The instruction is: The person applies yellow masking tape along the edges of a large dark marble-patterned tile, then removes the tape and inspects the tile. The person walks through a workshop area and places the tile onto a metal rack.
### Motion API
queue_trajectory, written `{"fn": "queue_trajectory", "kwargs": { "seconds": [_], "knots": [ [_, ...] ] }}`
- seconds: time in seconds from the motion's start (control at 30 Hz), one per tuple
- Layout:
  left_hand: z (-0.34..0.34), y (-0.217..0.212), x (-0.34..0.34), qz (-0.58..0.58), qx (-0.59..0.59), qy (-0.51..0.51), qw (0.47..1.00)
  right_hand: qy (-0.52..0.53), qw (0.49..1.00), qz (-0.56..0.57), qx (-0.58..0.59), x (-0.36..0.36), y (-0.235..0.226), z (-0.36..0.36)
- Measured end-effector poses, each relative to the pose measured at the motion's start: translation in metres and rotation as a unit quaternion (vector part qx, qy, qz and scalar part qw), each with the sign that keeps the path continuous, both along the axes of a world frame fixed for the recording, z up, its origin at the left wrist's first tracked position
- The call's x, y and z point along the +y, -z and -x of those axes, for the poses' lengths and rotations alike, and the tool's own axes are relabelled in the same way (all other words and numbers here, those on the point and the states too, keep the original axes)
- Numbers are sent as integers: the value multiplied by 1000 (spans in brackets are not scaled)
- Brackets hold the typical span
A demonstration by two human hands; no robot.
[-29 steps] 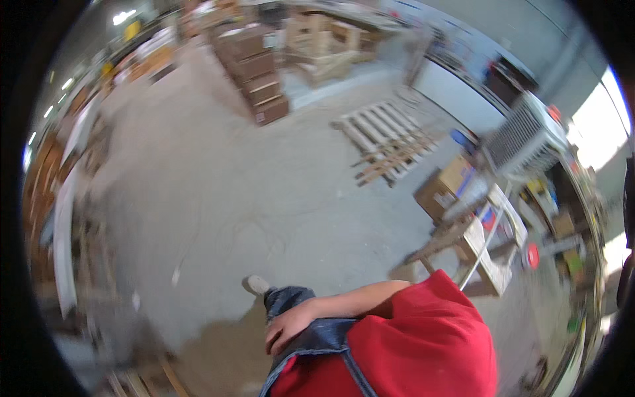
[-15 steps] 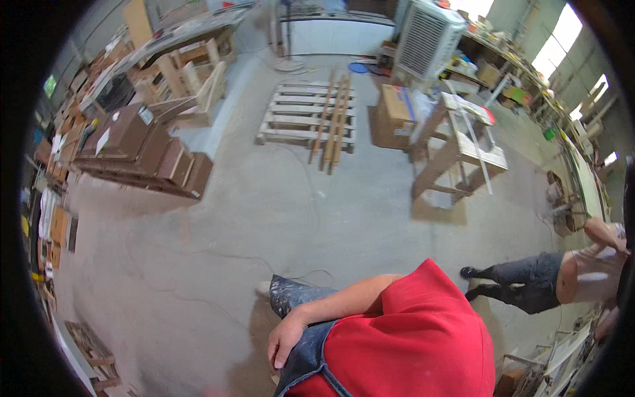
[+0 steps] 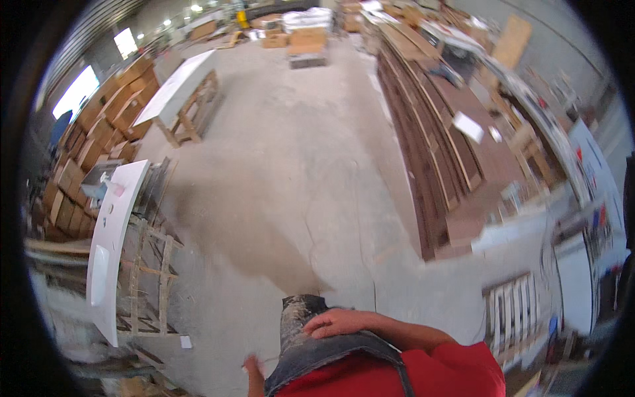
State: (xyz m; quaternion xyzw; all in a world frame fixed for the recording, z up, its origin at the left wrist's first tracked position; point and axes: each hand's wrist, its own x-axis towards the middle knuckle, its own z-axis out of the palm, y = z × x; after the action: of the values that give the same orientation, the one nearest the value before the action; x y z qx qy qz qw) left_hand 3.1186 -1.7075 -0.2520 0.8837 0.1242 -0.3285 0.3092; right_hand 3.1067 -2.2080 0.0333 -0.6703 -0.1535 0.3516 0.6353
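My right hand (image 3: 329,323) lies over the dark work apron (image 3: 360,343) at my thigh, its fingers stretched loosely across the cloth and nothing seen in them. At the lower edge, my left hand (image 3: 252,363) hangs beside my left leg. Motion smears its fingers, so whether it holds anything is unclear. Pale smudges mark the trouser leg (image 3: 296,317) in front of me. Red cloth (image 3: 450,370) covers my upper right arm.
Long brown panels (image 3: 430,145) lie stacked at right. On the left a white slab with a basin (image 3: 122,218) rests on a wooden frame (image 3: 152,278); beyond stands a white-topped table (image 3: 178,83) beside cardboard boxes (image 3: 126,99). A cable (image 3: 360,225) crosses the floor; a pallet (image 3: 512,311) lies at right.
The view has swung left: the brown panels and pallet now appear at right, and the other person is out of view. My left hand has come into sight; my right stays near my thigh.
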Motion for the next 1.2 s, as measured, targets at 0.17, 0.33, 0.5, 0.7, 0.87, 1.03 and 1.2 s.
{"fn": "queue_trajectory", "kwargs": {
  "seconds": [0.17, 0.33, 0.5, 0.7, 0.87, 1.03, 1.2],
  "knots": [
    [-113, 15, -44, -154, 193, -78, 966, -6, 998, 52, 35, -102, 45, -200],
    [-322, 67, -168, -121, 53, 103, 986, 81, 995, -13, 61, -200, 14, -396],
    [-732, -3, -478, 216, -77, -152, 961, 89, 993, 32, 66, -306, 13, -566],
    [-1095, -195, -720, 260, -355, 84, 894, 75, 995, 28, 51, -432, 61, -818],
    [-1189, -119, -756, 88, -297, 49, 950, 109, 990, 28, 80, -553, 61, -1029],
    [-1161, 45, -664, -176, 171, 164, 956, 42, 997, 50, 49, -644, 22, -1227],
    [-1229, 62, -686, -147, 277, -41, 948, 56, 990, 81, 105, -728, 98, -1412]
  ]
}}
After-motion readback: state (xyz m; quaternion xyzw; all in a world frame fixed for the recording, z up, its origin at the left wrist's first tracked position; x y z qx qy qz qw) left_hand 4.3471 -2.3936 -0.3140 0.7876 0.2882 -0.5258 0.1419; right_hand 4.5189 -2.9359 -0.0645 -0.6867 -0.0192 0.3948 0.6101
